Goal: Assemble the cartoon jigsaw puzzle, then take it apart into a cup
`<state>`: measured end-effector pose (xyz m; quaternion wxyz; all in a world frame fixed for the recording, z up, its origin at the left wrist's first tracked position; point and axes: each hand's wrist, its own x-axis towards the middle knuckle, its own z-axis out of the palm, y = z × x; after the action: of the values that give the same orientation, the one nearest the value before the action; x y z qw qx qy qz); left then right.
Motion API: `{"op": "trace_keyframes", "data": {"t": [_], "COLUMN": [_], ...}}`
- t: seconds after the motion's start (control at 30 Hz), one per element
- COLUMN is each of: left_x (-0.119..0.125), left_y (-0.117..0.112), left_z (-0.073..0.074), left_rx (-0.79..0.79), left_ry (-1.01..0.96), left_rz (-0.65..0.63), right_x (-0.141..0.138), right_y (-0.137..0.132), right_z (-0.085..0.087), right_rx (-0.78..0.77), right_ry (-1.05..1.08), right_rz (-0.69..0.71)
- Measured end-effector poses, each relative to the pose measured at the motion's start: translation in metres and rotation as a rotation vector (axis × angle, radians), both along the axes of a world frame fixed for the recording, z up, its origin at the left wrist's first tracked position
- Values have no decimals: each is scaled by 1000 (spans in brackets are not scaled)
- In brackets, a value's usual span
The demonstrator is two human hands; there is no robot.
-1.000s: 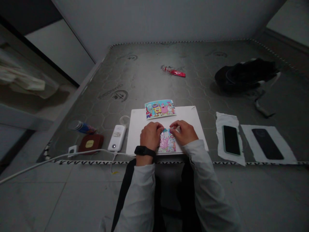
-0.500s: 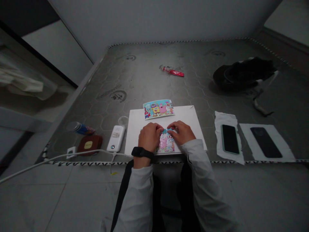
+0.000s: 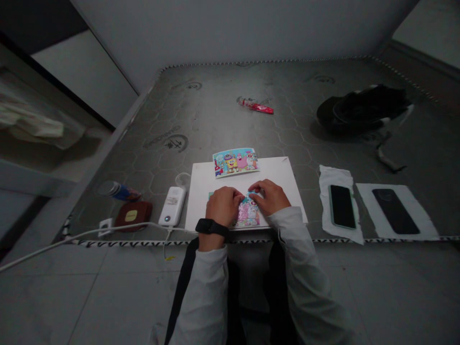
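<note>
- On the white board [image 3: 201, 199], near the front edge of the grey surface [image 3: 215, 120], I see the jigsaw puzzle [image 3: 248, 215], partly covered by the hands.
- To its left, my left hand [image 3: 223, 205] rests palm down over the puzzle, thumb and fingers drawn close together at its upper part; I cannot tell whether a piece is pinched there.
- Opposite it, my right hand [image 3: 270, 197] has thumb and forefinger curved with a small gap, tips at the puzzle's upper right; from here I cannot make out a piece between them.
- Above both hands, I see a colourful picture card [image 3: 236, 163] lying over the board's far edge.
- Left of the board, I have a white power bank [image 3: 173, 206] with a white cable [image 3: 82, 234], then a brown case [image 3: 133, 215] and a blue bottle [image 3: 124, 192] lying behind it.
- To the right, I see a phone [image 3: 342, 207] and a dark slab [image 3: 395, 211], each on white paper.
- Farther back, I see a red packet [image 3: 257, 106] and a black cap [image 3: 362, 112].
</note>
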<state>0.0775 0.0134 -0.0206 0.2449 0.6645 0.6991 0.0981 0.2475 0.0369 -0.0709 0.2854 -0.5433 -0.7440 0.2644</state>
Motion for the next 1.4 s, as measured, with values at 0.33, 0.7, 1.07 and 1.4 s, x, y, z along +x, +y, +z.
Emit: {"op": "trace_keyframes", "data": {"t": [0.33, 0.7, 1.07, 1.4], "left_x": [4, 4, 3, 7], "left_y": [-2, -2, -1, 0], "left_z": [1, -1, -2, -4], "left_rx": [21, 77, 52, 29], "left_ry": [67, 41, -70, -121], "left_rz": [-4, 15, 105, 152], "right_x": [0, 0, -1, 59], "right_y": [-1, 0, -1, -4], "right_z": [-1, -3, 0, 38], "right_rx": [-9, 4, 26, -36], "right_ry": [12, 7, 10, -203], "right_rz": [8, 8, -3, -141]}}
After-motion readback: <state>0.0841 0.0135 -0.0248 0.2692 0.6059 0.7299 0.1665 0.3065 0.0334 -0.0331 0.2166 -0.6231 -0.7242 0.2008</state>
